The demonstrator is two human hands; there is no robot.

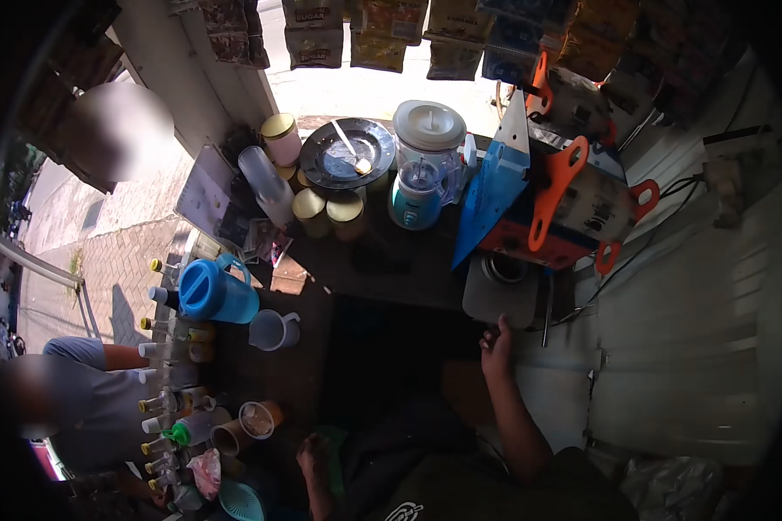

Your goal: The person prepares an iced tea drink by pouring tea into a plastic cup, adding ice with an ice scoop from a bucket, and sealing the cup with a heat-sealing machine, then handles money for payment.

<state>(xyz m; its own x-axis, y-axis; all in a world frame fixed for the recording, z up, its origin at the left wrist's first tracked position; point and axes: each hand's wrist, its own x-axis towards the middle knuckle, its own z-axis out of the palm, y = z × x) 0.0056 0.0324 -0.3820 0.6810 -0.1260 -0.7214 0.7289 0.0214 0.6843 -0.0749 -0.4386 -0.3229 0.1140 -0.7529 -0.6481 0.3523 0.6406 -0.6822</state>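
Note:
My left hand (314, 458) is low in the middle of the view with its fingers curled in. Something dark green (332, 445) lies right beside it; whether the hand holds anything is hidden. My right hand (497, 349) reaches up with one finger stretched out at the front edge of a grey plate (487, 300). That plate juts from a blue and orange machine (547, 204), with a dark round opening (504, 267) above it. Left of my left hand stands a clear cup with brownish contents (256, 420).
A blender (419, 187), a dark plate (321, 169) with a spoon (354, 149) and lidded jars (345, 213) line the back. A blue pitcher (213, 291) and a clear measuring jug (275, 331) stand left, beside several bottles. Sachets (313, 35) hang above. A person (100, 399) is outside.

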